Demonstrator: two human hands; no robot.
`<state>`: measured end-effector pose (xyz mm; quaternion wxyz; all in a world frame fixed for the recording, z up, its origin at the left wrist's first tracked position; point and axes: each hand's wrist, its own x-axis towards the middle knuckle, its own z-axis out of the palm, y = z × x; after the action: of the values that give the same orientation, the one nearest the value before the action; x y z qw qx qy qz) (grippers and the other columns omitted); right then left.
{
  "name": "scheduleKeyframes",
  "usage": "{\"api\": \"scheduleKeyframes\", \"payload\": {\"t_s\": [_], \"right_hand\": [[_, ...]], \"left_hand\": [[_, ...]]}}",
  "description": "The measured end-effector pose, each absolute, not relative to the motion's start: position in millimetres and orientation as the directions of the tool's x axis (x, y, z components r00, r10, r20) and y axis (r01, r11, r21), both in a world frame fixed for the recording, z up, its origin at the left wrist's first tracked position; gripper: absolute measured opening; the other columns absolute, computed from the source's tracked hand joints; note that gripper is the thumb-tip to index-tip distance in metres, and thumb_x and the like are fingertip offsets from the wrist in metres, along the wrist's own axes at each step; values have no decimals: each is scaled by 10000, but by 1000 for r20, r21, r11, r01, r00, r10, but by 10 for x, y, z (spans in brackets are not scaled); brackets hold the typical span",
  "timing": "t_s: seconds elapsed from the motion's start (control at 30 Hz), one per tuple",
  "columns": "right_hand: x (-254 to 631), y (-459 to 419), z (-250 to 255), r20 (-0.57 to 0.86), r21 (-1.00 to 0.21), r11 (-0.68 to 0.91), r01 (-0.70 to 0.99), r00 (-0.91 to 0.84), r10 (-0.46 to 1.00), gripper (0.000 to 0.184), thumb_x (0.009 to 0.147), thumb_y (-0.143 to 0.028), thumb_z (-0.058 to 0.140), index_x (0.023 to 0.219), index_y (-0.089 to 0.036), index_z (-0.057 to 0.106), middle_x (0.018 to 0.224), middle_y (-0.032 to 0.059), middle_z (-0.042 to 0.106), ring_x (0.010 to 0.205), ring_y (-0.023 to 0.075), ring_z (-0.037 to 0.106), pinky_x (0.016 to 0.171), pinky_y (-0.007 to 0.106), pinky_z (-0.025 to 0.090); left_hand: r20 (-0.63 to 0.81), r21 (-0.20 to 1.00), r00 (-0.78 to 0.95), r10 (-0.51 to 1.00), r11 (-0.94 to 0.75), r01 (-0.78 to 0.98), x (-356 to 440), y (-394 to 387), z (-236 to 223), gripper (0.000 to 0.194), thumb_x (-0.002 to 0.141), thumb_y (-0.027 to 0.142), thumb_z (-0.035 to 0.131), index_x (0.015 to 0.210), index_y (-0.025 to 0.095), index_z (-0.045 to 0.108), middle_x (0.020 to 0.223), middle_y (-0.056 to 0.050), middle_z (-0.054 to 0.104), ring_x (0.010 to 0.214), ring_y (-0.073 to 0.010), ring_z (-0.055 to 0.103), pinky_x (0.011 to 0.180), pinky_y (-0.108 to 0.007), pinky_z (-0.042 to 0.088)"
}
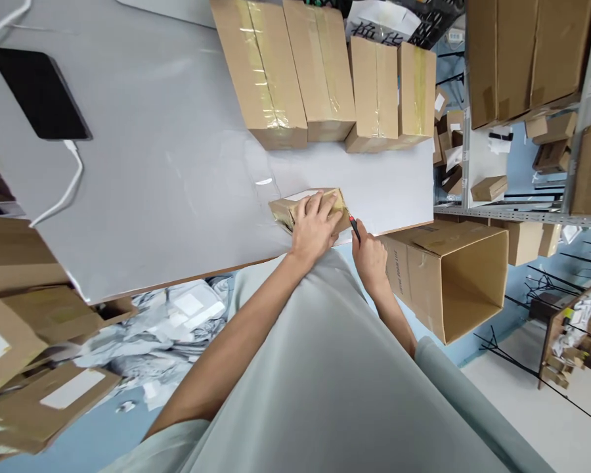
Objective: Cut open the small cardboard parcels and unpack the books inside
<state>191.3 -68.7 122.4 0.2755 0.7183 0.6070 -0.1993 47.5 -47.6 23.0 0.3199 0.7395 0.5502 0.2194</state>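
A small taped cardboard box point(342, 198) lies near the front edge of the white table point(177, 197). My left hand point(312, 222) rests on top of it with fingers spread, pressing on the cardboard. In my right hand point(369, 256) is a utility knife point(354, 227) with a red and black handle. The knife's front end meets the right end of the box, at the tape; the blade itself is too small to make out. Part of the box's near side is hidden by my left hand.
Several taped cardboard boxes point(328, 79) line the table's far side. A phone point(42, 95) with a white cable lies at the left. An open carton point(448, 263) stands right of the table. Plastic mailers point(177, 328) are piled below, beside more boxes point(44, 401).
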Motion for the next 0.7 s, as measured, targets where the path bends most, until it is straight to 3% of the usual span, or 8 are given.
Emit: {"api": "scheduleKeyframes", "payload": {"t_s": [0.17, 0.43, 0.7], "right_hand": [[1962, -925, 1267, -616, 219, -185, 958, 283, 735, 514, 1218, -346, 385, 1709, -231, 482, 1137, 160, 839, 1025, 281, 827, 868, 321, 580], [1787, -749, 1290, -476, -39, -170, 985, 131, 869, 534, 1227, -408, 341, 1728, -277, 472, 1293, 135, 822, 1067, 288, 801, 891, 316, 557], [1541, -483, 1093, -531, -45, -152, 987, 105, 841, 553, 1233, -413, 285, 1748, -270, 428, 1279, 141, 803, 1102, 290, 771, 952, 350, 552]], "left_hand": [[-16, 752, 277, 961, -171, 637, 373, -450, 168, 510, 860, 275, 811, 1363, 337, 765, 1741, -78, 531, 1660, -460, 370, 1329, -752, 242], [-9, 717, 322, 947, -218, 662, 187, -424, 132, 408, 932, 317, 784, 1327, 234, 732, 1749, -147, 505, 1674, -449, 339, 1338, -720, 224], [7, 740, 305, 952, -210, 640, 155, -461, 94, 406, 956, 296, 715, 1360, 253, 726, 1743, -136, 517, 1677, -442, 330, 1340, -723, 207]]}}
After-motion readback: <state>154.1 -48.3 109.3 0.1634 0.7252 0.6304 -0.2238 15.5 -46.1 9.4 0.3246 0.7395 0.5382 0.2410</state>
